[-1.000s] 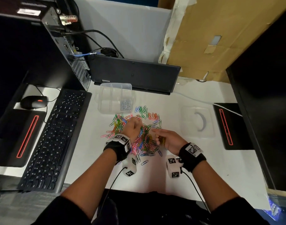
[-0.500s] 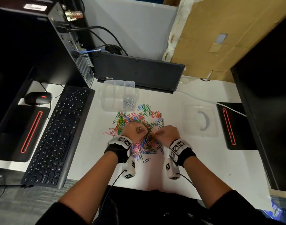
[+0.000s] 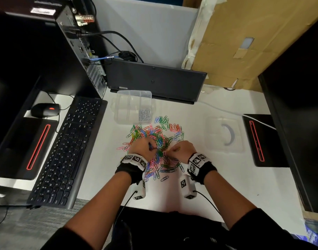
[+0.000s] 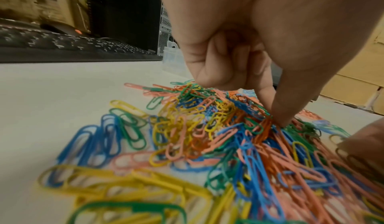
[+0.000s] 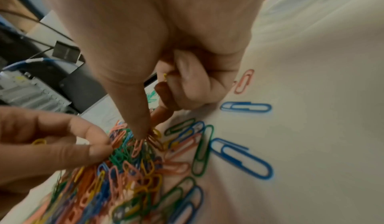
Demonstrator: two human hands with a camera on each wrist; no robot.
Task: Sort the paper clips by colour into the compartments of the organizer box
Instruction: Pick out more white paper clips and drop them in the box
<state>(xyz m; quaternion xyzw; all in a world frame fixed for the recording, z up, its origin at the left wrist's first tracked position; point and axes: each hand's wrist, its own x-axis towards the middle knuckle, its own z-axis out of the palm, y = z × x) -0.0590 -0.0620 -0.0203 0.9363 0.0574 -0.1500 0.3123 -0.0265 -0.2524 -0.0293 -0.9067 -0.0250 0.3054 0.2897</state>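
No writing is legible. Both curled hands have closed in on the heap of multicoloured plastic-coated paper clips (image 3: 155,141) at centre frame: left hand (image 3: 143,147) pinching blue ones, right hand (image 3: 181,149) yellow.

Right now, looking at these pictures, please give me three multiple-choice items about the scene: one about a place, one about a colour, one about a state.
1. Where is the organizer box relative to the pile of paper clips?
A. beyond the pile, near the keyboard
B. to the right of the pile
C. on the keyboard

2. What colour are the clips already in the box?
A. yellow
B. silver-white
C. green

3. What is the left hand doing?
A. lying flat on the desk
B. lifted over the box
C. pinching into the pile

Answers: 1 A, the head view shows the box past the pile, beside the keyboard's far end. 2 B, one compartment holds pale metallic clips. 3 C, the left wrist view shows thumb and finger tips meeting in the clips.
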